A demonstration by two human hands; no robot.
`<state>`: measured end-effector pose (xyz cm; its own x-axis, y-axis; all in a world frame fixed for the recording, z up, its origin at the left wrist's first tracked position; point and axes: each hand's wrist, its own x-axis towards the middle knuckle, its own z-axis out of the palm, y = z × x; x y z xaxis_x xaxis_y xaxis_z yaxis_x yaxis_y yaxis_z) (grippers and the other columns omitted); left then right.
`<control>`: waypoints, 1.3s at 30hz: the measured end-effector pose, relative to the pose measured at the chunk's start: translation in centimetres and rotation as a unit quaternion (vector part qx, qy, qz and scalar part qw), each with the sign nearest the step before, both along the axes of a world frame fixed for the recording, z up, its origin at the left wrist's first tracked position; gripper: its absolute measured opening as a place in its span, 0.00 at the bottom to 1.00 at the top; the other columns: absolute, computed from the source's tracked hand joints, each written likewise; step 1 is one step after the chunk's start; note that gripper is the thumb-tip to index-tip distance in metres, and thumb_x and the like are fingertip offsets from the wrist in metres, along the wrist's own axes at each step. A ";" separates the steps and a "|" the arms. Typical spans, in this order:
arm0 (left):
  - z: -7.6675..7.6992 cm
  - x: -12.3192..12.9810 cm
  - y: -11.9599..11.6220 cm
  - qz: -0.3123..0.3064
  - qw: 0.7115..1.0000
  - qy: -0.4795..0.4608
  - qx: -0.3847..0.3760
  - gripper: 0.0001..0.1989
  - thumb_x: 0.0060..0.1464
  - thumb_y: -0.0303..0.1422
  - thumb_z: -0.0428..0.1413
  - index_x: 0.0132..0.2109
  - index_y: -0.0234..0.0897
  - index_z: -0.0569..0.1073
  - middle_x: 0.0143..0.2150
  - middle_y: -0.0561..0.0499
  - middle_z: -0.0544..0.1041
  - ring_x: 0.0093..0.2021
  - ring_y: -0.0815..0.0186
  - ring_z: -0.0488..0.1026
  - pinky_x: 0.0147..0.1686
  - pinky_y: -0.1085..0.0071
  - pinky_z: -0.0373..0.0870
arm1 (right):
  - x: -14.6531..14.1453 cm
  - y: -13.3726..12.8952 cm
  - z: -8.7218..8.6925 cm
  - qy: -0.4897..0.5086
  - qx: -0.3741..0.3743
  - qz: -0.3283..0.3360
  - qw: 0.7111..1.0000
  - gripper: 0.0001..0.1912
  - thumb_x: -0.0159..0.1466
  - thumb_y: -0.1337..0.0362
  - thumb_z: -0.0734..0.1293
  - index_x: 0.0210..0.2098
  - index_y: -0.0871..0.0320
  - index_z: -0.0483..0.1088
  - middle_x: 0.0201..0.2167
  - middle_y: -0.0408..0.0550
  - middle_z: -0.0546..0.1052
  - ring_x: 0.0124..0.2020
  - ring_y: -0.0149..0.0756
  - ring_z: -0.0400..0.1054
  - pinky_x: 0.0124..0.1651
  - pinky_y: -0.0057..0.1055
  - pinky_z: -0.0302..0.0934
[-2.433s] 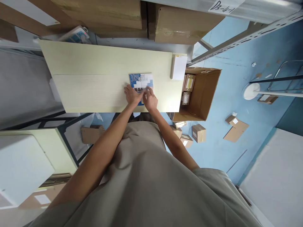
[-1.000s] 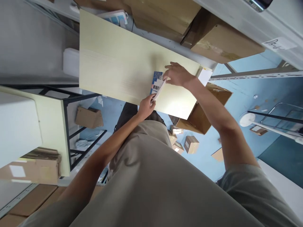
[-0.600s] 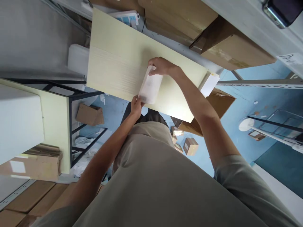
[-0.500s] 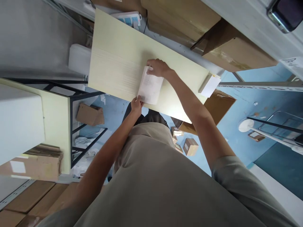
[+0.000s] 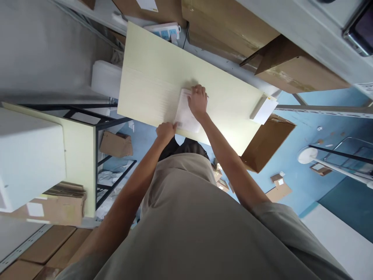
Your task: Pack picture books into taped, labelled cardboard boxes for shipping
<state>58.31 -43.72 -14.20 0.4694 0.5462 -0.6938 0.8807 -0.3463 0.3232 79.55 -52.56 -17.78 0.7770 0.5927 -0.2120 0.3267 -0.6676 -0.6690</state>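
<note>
A thin, flat white packet (image 5: 186,112) with faint print lies on the pale yellow tabletop (image 5: 151,74), near the edge closest to my body. My left hand (image 5: 166,131) is at the packet's lower left corner, its thumb on the corner and its other fingers curled at the table edge. Over the upper right part of the packet rests my right hand (image 5: 198,103), fingers bent and close together, covering that corner. What lies under the right fingertips is hidden.
A white box (image 5: 264,110) stands at the tabletop's right end, above an open cardboard carton (image 5: 266,142). Behind the table are a power strip (image 5: 166,32) and large cartons (image 5: 227,27). To the left stands another table (image 5: 77,155) with a black frame.
My right hand has gone from pinching the packet's top edge to lying over its upper right part. The packet now lies flatter on the tabletop. My left hand stays by the lower left corner.
</note>
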 end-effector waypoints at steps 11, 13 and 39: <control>-1.8 5.0 2.5 -0.067 0.979 -0.191 -0.005 0.17 0.63 0.25 0.58 0.58 0.38 0.77 0.58 0.40 0.77 0.48 0.56 0.81 0.59 0.56 0.76 | -9.9 -9.0 2.4 0.190 -0.047 -0.314 0.929 0.15 0.65 0.55 0.72 0.45 0.55 0.69 0.42 0.53 0.79 0.44 0.44 0.75 0.51 0.43 0.71; -2.1 5.0 3.0 -0.068 0.977 -0.202 -0.028 0.18 0.63 0.25 0.58 0.58 0.39 0.77 0.57 0.41 0.77 0.45 0.58 0.81 0.57 0.57 0.78 | -9.7 -8.4 2.9 0.223 -0.023 -0.353 0.908 0.15 0.63 0.55 0.73 0.41 0.54 0.67 0.37 0.49 0.77 0.39 0.40 0.73 0.46 0.39 0.70; -4.4 2.7 18.0 0.108 0.947 -0.286 -0.099 0.14 0.58 0.41 0.65 0.45 0.36 0.82 0.41 0.45 0.85 0.43 0.58 0.83 0.50 0.62 0.79 | -11.5 7.5 3.1 0.224 -0.057 -0.313 0.921 0.19 0.65 0.54 0.74 0.51 0.57 0.71 0.54 0.62 0.80 0.53 0.51 0.77 0.58 0.49 0.73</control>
<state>60.97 -25.73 -18.58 0.6914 0.5584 -0.4584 0.5851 -0.0606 0.8087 68.10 -45.08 -14.63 0.7786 0.0130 -0.6274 -0.4376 -0.7054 -0.5575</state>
